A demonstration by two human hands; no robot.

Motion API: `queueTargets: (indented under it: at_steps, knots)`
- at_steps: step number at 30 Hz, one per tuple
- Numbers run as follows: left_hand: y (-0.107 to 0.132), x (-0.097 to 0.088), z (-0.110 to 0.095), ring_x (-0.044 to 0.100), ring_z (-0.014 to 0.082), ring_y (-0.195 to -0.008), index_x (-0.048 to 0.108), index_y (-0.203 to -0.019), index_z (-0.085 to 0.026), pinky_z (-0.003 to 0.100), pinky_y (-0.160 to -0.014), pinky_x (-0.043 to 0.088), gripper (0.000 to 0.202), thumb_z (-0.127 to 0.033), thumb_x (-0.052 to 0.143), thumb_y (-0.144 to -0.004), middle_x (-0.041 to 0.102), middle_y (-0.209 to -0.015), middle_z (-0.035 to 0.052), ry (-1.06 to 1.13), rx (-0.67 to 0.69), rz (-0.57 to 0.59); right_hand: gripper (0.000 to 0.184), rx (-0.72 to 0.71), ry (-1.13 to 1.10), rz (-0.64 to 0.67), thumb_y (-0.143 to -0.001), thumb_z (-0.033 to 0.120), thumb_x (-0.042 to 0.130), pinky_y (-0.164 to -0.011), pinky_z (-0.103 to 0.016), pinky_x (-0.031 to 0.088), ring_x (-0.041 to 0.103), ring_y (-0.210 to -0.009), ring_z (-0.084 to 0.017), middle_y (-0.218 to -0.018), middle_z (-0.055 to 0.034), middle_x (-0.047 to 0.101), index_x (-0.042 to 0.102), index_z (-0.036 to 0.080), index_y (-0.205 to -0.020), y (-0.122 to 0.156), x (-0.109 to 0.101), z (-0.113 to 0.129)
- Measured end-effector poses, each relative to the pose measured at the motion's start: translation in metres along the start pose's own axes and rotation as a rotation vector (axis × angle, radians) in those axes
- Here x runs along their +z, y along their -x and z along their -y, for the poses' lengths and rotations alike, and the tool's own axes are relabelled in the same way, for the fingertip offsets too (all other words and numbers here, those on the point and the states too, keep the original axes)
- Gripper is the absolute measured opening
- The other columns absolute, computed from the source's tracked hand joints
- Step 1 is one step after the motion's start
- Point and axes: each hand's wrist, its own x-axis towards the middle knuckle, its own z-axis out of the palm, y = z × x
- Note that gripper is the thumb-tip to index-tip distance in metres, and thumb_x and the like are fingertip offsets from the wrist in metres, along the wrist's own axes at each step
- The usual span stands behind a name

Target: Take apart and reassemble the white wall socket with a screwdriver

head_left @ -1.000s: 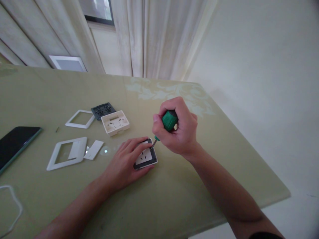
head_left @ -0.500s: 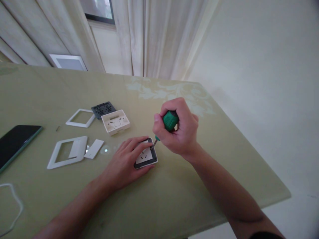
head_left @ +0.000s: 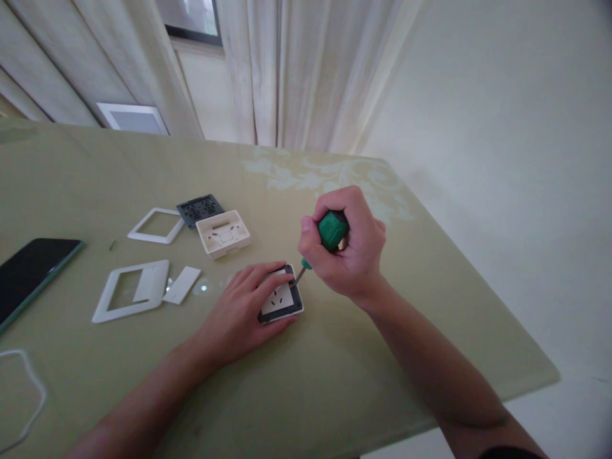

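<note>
My right hand [head_left: 351, 245] is wrapped round the green handle of a screwdriver [head_left: 333, 230]. Its metal shaft slants down to the left, and the tip meets the right side of a wall socket [head_left: 278, 301], at the edge between white face and dark frame. The socket lies face up on the table, with slots showing in its white face. Across its left part, my left hand [head_left: 248, 303] grips it, thumb along the near side and fingers over the far side and face. Those fingers hide part of the socket.
Left of my hands lie a white box [head_left: 223, 234], a dark grey plate [head_left: 199, 209], a thin white frame [head_left: 155, 226], a wider white frame [head_left: 108, 313] and a white rocker piece [head_left: 182, 285]. A phone [head_left: 36, 274], a small screw [head_left: 112, 245] and a white cable [head_left: 36, 382] are further left.
My right hand and the screwdriver handle have shifted slightly right, so the shaft leans a little more. My left hand still holds the socket in the same place.
</note>
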Motion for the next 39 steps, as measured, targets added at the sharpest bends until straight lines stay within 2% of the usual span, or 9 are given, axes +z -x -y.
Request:
queueTargets:
  at_steps: [9,19,23,32,35,37,39]
  knots:
    - [0.000,0.000,0.000,0.060,0.0356,-0.138,0.055,-0.149,-0.031,0.055,-0.112,0.053,0.056,-0.048,0.073,-0.099,0.060,-0.156,0.0113,0.007,0.001,-0.005,0.016,-0.003,0.007,-0.042,-0.090,0.014,0.071,-0.063,-0.022,0.052,0.057,-0.065,-0.007,-0.084,0.0063,0.063,0.060,0.024,-0.096,-0.001,-0.003,0.000]
    - [-0.001,0.000,-0.002,0.060,0.0351,-0.136,0.056,-0.147,-0.030,0.053,-0.111,0.053,0.055,-0.048,0.074,-0.098,0.061,-0.153,0.0111,-0.011,-0.002,-0.009,0.014,-0.026,0.009,0.028,-0.091,0.015,0.069,-0.063,-0.023,0.053,0.059,-0.065,-0.008,-0.084,0.0056,0.065,0.059,0.024,-0.097,0.000,-0.001,0.002]
    - [-0.001,-0.001,-0.002,0.060,0.0353,-0.137,0.056,-0.147,-0.030,0.053,-0.112,0.052,0.056,-0.047,0.074,-0.098,0.061,-0.153,0.0116,-0.010,0.001,0.002,0.016,-0.056,0.015,0.005,-0.092,0.015,0.071,-0.064,-0.022,0.054,0.060,-0.066,-0.009,-0.083,0.0061,0.066,0.060,0.025,-0.097,0.000,-0.001,0.004]
    - [-0.001,-0.005,0.001,0.061,0.0338,-0.138,0.055,-0.147,-0.030,0.053,-0.113,0.052,0.055,-0.046,0.074,-0.098,0.060,-0.155,0.0111,0.011,0.024,0.026,0.010,0.024,0.015,0.019,-0.094,0.018,0.068,-0.067,-0.024,0.054,0.060,-0.068,-0.009,-0.086,0.0053,0.066,0.061,0.025,-0.097,0.001,0.000,-0.003]
    - [-0.002,-0.005,0.001,0.061,0.0340,-0.137,0.056,-0.146,-0.029,0.053,-0.112,0.053,0.054,-0.045,0.075,-0.098,0.061,-0.154,0.0117,0.007,0.029,0.021,0.010,0.027,-0.041,0.111,-0.095,0.022,0.070,-0.069,-0.025,0.054,0.061,-0.071,-0.010,-0.086,0.0046,0.066,0.062,0.024,-0.099,-0.004,-0.006,-0.004]
    - [-0.002,-0.004,0.001,0.062,0.0343,-0.135,0.057,-0.145,-0.028,0.052,-0.111,0.053,0.054,-0.045,0.075,-0.098,0.063,-0.151,0.0124,0.000,0.034,0.016,0.011,0.005,-0.112,0.243,-0.097,0.024,0.068,-0.072,-0.026,0.056,0.065,-0.076,-0.012,-0.092,0.0018,0.070,0.064,0.023,-0.107,-0.009,-0.013,-0.002]
    - [-0.002,-0.004,0.001,0.062,0.0345,-0.135,0.056,-0.146,-0.027,0.052,-0.110,0.054,0.054,-0.044,0.074,-0.098,0.063,-0.150,0.0130,-0.010,0.033,0.017,0.020,-0.035,-0.187,0.366,-0.100,0.023,0.060,-0.077,-0.028,0.057,0.070,-0.085,-0.014,-0.104,-0.0024,0.075,0.066,0.021,-0.119,-0.013,-0.021,0.001]
